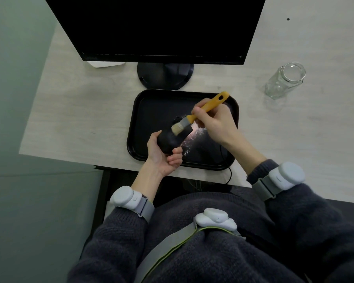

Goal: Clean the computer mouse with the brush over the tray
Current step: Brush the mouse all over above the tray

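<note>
We are holding the computer mouse [172, 137] in our left hand [161, 158], fingers curled around its near end and thumb pressed along its side, so that it is hanging above the black tray [139, 119] and not resting on it; our right hand [215, 121] is pinching the yellow handle of the brush [200, 113] between thumb and fingers, and the pale bristles are touching the mouse's upper face; pale dust is lying on the tray floor just right of the mouse. We are judging the risks to be these: brushing toward the near rim could be flicking dust off the tray onto the desk [80, 111] or our lap; the cable [229, 172] trailing over the tray's near edge could be dragging through the dust; a loosening left grip could be letting the mouse drop.
</note>
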Action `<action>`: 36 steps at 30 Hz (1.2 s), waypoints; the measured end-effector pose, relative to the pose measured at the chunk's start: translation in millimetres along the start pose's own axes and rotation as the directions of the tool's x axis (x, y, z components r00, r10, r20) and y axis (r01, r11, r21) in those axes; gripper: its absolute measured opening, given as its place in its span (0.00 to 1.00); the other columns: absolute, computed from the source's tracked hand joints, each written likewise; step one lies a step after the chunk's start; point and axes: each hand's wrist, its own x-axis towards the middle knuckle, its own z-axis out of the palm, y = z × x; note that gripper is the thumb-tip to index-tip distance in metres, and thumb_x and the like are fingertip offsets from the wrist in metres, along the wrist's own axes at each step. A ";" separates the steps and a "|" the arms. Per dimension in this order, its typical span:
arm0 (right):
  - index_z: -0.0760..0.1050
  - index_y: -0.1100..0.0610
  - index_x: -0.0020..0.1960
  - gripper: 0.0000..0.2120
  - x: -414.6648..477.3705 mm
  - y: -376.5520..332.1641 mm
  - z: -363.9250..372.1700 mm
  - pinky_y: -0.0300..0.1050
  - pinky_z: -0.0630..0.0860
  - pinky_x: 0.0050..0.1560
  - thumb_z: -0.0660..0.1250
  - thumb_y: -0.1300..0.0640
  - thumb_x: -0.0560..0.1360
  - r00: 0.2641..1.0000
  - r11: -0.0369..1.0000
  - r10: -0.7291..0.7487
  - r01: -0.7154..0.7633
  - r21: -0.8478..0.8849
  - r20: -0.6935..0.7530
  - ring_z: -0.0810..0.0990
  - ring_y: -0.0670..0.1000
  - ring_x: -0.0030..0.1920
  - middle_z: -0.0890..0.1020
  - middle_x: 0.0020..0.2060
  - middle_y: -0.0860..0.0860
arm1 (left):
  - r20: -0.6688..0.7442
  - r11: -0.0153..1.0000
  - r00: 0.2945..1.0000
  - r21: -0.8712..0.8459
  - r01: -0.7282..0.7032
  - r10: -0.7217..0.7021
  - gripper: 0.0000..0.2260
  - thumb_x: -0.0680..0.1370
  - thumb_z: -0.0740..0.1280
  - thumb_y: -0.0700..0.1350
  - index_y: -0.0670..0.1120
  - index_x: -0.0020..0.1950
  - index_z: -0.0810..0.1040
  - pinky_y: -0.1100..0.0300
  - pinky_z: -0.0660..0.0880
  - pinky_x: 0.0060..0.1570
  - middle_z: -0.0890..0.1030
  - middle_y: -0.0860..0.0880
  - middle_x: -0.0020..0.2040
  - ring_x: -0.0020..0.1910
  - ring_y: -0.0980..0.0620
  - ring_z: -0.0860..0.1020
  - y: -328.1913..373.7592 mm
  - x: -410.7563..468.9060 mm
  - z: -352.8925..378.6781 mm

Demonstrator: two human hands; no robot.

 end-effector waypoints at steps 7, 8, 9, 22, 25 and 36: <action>0.78 0.55 0.42 0.06 9.3 0.1 -13.9 0.48 0.76 0.38 0.66 0.58 0.77 0.993 0.996 0.001 -0.012 -0.093 -0.121 0.79 0.51 0.35 0.80 0.33 0.54 | -0.014 1.000 1.000 -0.016 -0.018 0.018 0.25 0.71 0.60 0.65 0.42 0.39 0.71 0.65 0.53 0.18 0.65 0.49 0.27 0.19 0.55 0.59 0.2 -1.2 -2.5; 0.78 0.53 0.41 0.06 8.7 -0.2 -12.8 0.43 0.75 0.37 0.66 0.57 0.77 0.995 0.996 -0.013 0.004 -0.094 -0.098 0.78 0.48 0.33 0.79 0.32 0.52 | -0.014 1.000 1.000 -0.021 -0.018 0.018 0.25 0.70 0.60 0.65 0.42 0.39 0.72 0.65 0.54 0.18 0.65 0.49 0.27 0.19 0.55 0.59 0.3 -1.1 -2.1; 0.78 0.52 0.40 0.07 8.1 -0.5 -11.6 0.39 0.74 0.36 0.66 0.58 0.76 0.996 0.992 -0.029 0.018 -0.126 -0.080 0.77 0.44 0.32 0.79 0.31 0.49 | -0.013 1.000 1.000 -0.022 -0.021 0.021 0.25 0.70 0.61 0.65 0.42 0.40 0.72 0.65 0.54 0.18 0.65 0.49 0.27 0.20 0.55 0.59 0.8 -0.5 -1.7; 0.78 0.52 0.41 0.06 8.5 1.2 -8.7 0.32 0.69 0.35 0.66 0.56 0.77 0.985 0.977 -0.030 -0.007 -0.214 -0.173 0.76 0.41 0.31 0.78 0.30 0.44 | -0.039 0.999 0.999 -0.017 -0.029 0.028 0.24 0.71 0.60 0.64 0.42 0.37 0.72 0.65 0.52 0.20 0.65 0.48 0.27 0.20 0.55 0.58 -0.7 -0.4 1.6; 0.78 0.50 0.40 0.07 7.8 -3.1 -3.1 0.37 0.73 0.35 0.66 0.56 0.76 0.997 0.993 -0.017 0.008 -0.121 -0.077 0.78 0.44 0.32 0.79 0.30 0.47 | -0.034 1.000 0.999 -0.015 -0.011 0.011 0.24 0.71 0.60 0.65 0.42 0.40 0.71 0.65 0.53 0.18 0.66 0.48 0.27 0.20 0.55 0.58 -1.0 0.2 5.2; 0.78 0.53 0.39 0.07 10.0 -12.1 -2.0 0.42 0.74 0.34 0.66 0.57 0.75 0.999 0.999 0.018 -0.019 0.028 0.030 0.77 0.48 0.31 0.79 0.30 0.50 | 0.054 0.997 0.998 0.075 -0.027 0.023 0.25 0.75 0.57 0.62 0.40 0.53 0.72 0.64 0.59 0.21 0.72 0.45 0.33 0.23 0.53 0.62 -0.3 -1.3 10.8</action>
